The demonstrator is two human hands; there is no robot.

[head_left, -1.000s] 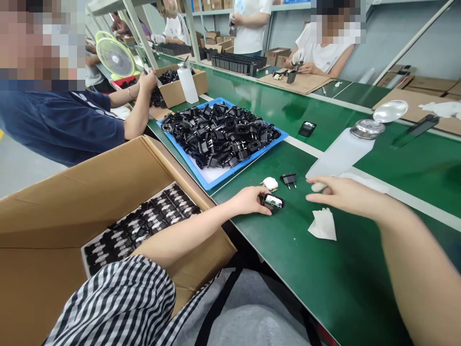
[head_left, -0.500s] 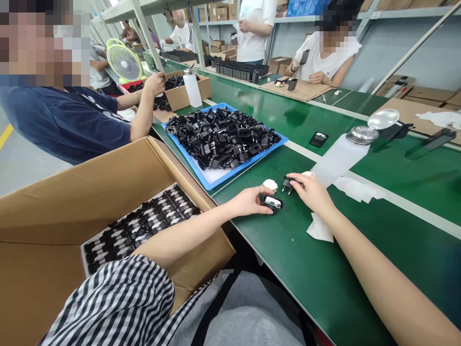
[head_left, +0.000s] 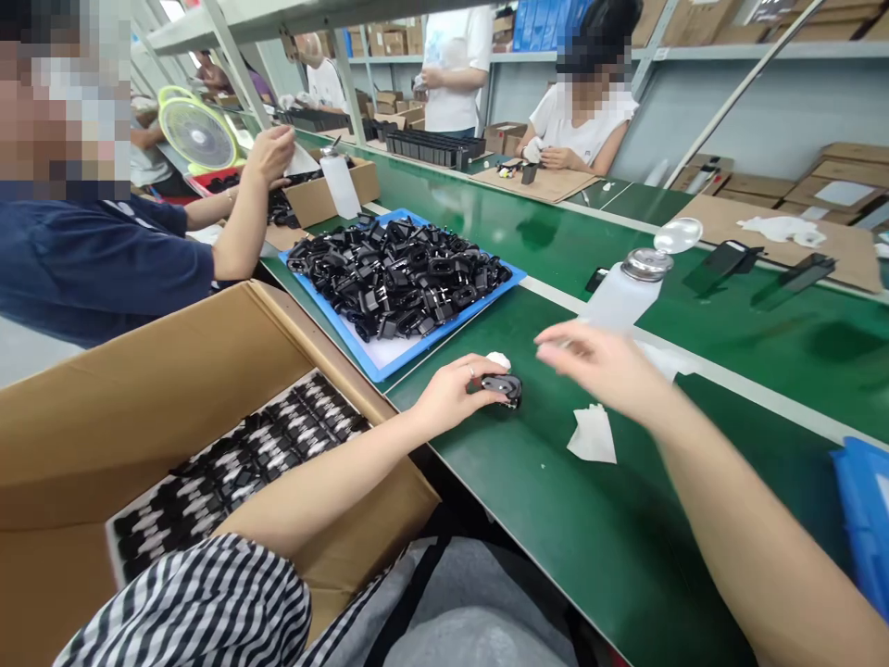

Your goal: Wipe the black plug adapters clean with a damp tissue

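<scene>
My left hand (head_left: 458, 394) rests at the near edge of the green bench, its thumb and fingers around a small black plug adapter (head_left: 511, 389) with rounded ends. A dark face of the adapter points up. Just behind it sits a small white wad (head_left: 498, 360), partly covered by my fingers. My right hand (head_left: 590, 361) hovers to the right of the adapter, apart from it, slightly blurred. Its fingers are stretched out and I see nothing in them. A white pump bottle (head_left: 625, 301) with a metal top stands behind this hand.
A blue tray (head_left: 385, 369) heaped with black plug parts (head_left: 409, 273) lies beyond my left hand. An open carton (head_left: 173, 361) with rows of black parts stands at my left. White tissue (head_left: 593, 434) lies on the bench (head_left: 556, 537). A co-worker's arm (head_left: 240, 232) is at far left.
The two-pronged plug piece has left my right hand, which has lifted off and moved slightly right. The adapter in my left hand now shows a dark face instead of its white-and-green inside.
</scene>
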